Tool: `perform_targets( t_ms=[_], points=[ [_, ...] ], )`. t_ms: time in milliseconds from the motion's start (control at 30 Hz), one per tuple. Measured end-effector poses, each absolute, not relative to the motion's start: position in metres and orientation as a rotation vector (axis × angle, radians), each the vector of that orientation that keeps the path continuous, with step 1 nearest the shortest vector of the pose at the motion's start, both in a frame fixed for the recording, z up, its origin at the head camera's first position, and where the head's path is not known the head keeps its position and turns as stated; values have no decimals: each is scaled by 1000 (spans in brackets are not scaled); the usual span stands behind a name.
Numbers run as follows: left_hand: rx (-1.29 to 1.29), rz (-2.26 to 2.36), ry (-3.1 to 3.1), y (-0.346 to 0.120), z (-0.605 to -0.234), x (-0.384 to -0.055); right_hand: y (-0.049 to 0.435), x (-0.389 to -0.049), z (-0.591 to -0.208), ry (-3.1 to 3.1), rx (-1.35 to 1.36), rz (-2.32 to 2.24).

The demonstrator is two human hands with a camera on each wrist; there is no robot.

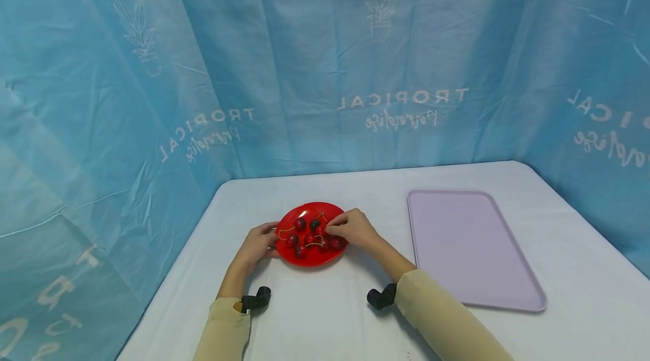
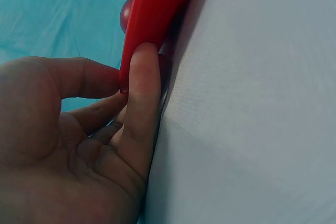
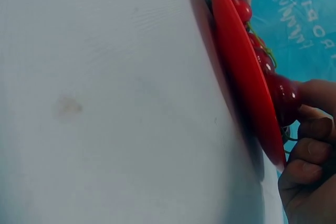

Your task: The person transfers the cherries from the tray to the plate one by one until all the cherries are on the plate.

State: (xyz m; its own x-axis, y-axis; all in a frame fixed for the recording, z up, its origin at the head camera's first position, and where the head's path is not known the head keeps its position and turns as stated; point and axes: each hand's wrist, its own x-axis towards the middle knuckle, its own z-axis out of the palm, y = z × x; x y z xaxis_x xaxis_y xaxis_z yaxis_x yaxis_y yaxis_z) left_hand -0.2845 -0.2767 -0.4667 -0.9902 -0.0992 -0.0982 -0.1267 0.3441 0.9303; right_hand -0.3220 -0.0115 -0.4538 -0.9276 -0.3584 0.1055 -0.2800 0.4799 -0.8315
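Note:
A round red plate (image 1: 320, 259) holds several dark red cherries (image 1: 301, 224), some with green stems. My left hand (image 1: 256, 242) grips the plate's left rim; in the left wrist view the thumb lies on the upper side and fingers (image 2: 143, 85) reach beneath the raised edge. From the right, my right hand (image 1: 358, 229) reaches over the rim, its fingertips pinching a cherry among the others. In the right wrist view the fingertips meet a dark cherry (image 3: 282, 97) low over the plate, the other fingers curled; part of the grip is hidden.
A pale lilac rectangular tray (image 1: 462, 242) lies on the white table (image 1: 315, 316) to the right of the plate. Blue printed curtains (image 1: 325, 141) hang behind the table and along both sides. Each wrist wears a black camera (image 1: 382, 296).

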Motion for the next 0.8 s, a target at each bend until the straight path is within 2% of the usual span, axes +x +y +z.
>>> perform_targets(
  t_ms=[367, 567, 800],
  points=[
    [-209, 1800, 2517, -273, -468, -287, 16, -321, -447, 2684, -490, -1532],
    [-302, 1817, 2505, -273, -467, -287, 46, -318, -446, 2685, -515, -1455],
    [-292, 1528, 2773, -272, -460, -275, 88, -306, -449, 2704, -637, -1257]
  ],
)
